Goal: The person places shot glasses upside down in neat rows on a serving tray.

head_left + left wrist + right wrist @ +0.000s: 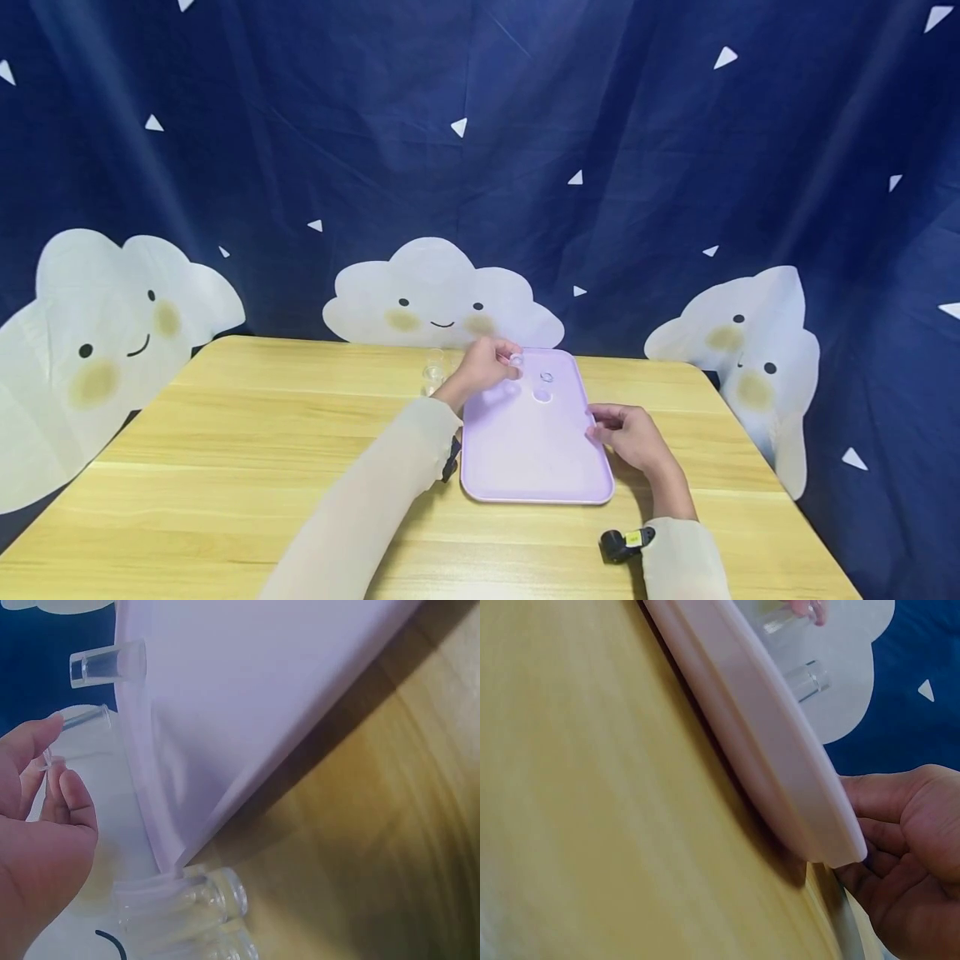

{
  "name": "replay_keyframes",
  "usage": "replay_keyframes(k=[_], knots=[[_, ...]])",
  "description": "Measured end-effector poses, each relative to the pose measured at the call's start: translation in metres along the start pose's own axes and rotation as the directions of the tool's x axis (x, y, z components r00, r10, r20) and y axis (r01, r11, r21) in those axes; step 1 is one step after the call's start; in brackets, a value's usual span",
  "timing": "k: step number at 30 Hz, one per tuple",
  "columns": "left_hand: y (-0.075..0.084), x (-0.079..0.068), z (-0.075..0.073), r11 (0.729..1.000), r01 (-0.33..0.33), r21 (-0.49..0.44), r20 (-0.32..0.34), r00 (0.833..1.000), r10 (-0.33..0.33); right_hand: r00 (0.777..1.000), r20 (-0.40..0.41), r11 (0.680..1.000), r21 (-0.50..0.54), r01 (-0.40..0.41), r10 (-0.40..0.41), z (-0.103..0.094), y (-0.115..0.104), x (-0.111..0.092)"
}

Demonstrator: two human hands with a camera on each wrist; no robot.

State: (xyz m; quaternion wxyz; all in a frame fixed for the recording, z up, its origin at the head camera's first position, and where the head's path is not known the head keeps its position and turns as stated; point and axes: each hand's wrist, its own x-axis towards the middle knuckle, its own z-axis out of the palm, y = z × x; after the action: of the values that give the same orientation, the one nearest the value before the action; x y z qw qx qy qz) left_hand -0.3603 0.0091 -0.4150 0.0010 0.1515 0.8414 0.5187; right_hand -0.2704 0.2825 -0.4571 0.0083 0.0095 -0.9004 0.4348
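My left hand (486, 364) pinches a small clear glass (86, 739) by its end, over the far left part of a pale purple tray (536, 458). Another clear glass (547, 378) stands upright on the tray, to the right of the held one. At the tray's right rim, my right hand (633, 433) grips the edge, thumb and fingers around it. The right wrist view shows that hand (911, 851) at the tray's corner (810, 802), with the standing glass (808, 680) beyond the rim.
More clear glasses (432, 377) stand close together on the wooden table (262, 467), left of the tray and beside my left wrist. A dark blue curtain (390, 150) with clouds and white triangles hangs behind the table's far edge.
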Motion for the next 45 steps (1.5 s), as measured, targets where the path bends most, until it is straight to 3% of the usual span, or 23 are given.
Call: replay_keyframes(k=[9,30,38,45], knots=[[-0.003,-0.005,0.009,0.998,0.036,0.058,0.015,0.999,-0.037,1.000,0.000,1.000,-0.003,0.011,-0.011,0.001,0.001,0.000],[-0.003,-0.008,0.014,0.992,0.107,0.073,0.040,0.993,-0.110,1.000,-0.004,1.000,-0.011,0.004,-0.004,0.001,0.000,0.001],[-0.001,-0.010,0.006,0.991,0.075,0.112,0.055,0.995,-0.082,1.000,0.006,1.000,-0.007,-0.003,0.004,0.001,-0.003,-0.001],[0.006,-0.010,-0.019,0.995,-0.005,0.102,0.093,0.996,-0.005,1.000,0.009,1.000,-0.021,-0.001,0.001,0.000,-0.004,-0.002]])
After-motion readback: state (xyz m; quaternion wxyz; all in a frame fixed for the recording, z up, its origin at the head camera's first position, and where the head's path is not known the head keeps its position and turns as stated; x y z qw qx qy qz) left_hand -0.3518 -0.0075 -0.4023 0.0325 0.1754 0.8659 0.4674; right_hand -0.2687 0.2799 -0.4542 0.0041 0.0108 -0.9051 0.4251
